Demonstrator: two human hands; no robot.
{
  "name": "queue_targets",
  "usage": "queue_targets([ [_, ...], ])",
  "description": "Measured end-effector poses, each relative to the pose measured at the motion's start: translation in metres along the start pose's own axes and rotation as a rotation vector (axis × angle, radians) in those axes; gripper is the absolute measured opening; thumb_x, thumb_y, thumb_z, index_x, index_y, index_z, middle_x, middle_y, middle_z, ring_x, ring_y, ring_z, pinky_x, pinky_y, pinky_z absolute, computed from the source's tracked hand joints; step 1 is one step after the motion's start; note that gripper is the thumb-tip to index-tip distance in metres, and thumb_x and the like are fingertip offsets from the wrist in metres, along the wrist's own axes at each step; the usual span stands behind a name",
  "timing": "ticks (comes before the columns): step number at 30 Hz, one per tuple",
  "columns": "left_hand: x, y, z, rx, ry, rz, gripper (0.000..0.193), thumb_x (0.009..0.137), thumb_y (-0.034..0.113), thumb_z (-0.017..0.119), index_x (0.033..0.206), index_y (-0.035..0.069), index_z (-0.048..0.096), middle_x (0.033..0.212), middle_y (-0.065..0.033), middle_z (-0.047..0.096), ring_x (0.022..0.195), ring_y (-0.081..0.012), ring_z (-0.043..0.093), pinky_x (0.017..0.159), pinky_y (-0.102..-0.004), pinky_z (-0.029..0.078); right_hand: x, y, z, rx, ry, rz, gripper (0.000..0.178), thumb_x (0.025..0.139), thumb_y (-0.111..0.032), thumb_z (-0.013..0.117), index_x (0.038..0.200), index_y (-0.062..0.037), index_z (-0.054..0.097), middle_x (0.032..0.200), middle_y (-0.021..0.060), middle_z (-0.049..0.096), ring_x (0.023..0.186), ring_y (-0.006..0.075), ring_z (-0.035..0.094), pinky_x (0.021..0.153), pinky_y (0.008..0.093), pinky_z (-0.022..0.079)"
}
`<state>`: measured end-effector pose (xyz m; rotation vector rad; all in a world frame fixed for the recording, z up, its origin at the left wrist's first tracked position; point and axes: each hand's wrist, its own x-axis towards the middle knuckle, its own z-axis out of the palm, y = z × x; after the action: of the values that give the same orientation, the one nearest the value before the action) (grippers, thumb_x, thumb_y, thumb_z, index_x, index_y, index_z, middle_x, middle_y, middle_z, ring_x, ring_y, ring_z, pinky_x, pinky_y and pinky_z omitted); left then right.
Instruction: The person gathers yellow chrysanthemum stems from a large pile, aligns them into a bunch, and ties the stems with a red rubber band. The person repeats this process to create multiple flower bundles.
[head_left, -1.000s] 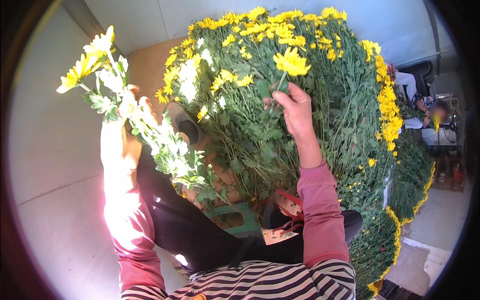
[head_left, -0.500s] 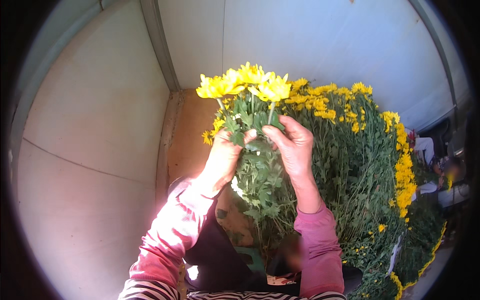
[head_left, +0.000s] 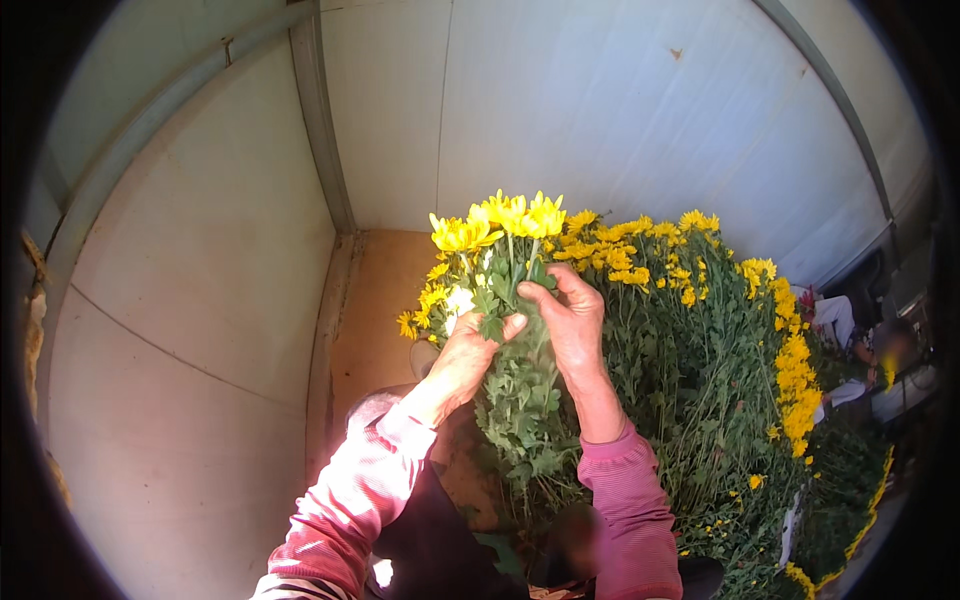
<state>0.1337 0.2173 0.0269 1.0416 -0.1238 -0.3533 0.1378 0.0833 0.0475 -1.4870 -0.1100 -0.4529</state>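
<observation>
Head view: what are you gripping?
— Your left hand [head_left: 462,362] is holding yellow flowers [head_left: 497,218], fingers mostly hidden; your right hand [head_left: 577,325] is pinching a leafy stem [head_left: 533,257], over the heap's [head_left: 665,370] left side.

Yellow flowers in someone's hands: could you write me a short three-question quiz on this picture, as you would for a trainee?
1. True or false: the left hand and the right hand are both at the held flowers.

2. What colour are the sleeves near the wrists? A) green B) pink C) black

3. Fill in: most of the flower pile lies to the person's ____ of the held flowers.

Key: 1. True. 2. B. 3. Right.
</observation>
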Motion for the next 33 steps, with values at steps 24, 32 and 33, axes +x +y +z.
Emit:
queue_targets([
  [24,-0.001,0.018,-0.007,-0.329,-0.489,-0.303,0.045,0.086,0.020,0.068,0.122,0.001,0.049,0.102,-0.0157,0.063,0.090,-0.0281,0.065,0.079,-0.0432,0.055,0.028,-0.031,0.007,-0.223,-0.410,0.156,0.031,0.085,-0.013,0.062,0.112,0.0023,0.062,0.090,0.0036,0.065,0.078,0.0083,0.058,0.068,0.0256,0.050],
  [32,0.003,-0.001,0.001,-0.113,-0.348,-0.235,0.038,0.084,0.010,0.070,0.117,-0.002,0.054,0.091,-0.0110,0.067,0.094,-0.0217,0.063,0.085,-0.0383,0.053,0.045,-0.021,0.004,0.041,-0.249,0.206,0.028,0.085,-0.009,0.066,0.108,0.0067,0.060,0.088,0.0121,0.067,0.067,0.0119,0.063,0.058,0.0278,0.054],
  [33,0.005,-0.009,-0.001,-0.083,-0.282,-0.224,0.036,0.085,0.010,0.067,0.116,-0.001,0.054,0.092,-0.0111,0.066,0.089,-0.0226,0.064,0.083,-0.0379,0.054,0.043,-0.019,0.006,0.065,-0.261,0.188,0.031,0.085,-0.010,0.066,0.109,0.0072,0.060,0.088,0.0130,0.067,0.069,0.0130,0.063,0.059,0.0282,0.054],
])
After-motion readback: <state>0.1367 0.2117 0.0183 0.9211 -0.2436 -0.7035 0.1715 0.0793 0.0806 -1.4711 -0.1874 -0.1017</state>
